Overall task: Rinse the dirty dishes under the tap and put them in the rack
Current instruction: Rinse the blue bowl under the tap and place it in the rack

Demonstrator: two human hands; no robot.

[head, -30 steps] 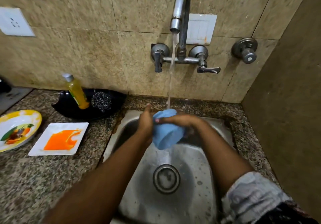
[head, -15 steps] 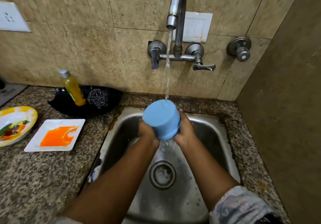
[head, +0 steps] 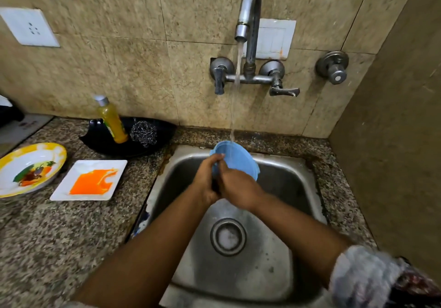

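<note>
1. The left hand and its forearm are bare, with no sleeve in view.
2. The right hand is bare; a pushed-up, mottled grey-white fabric sleeve bunches near the elbow.
3. A dark reddish patterned cloth shows beyond the sleeve.

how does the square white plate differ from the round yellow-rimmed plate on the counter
The square white plate has straight edges and is smeared with a bright orange patch; the round yellow-rimmed plate is circular, with darker red, green and orange remains. The square plate lies nearer the sink; the round one sits farther left, partly cut off by the frame edge. Both lie flat on the granite counter, dirty, untouched.
</note>
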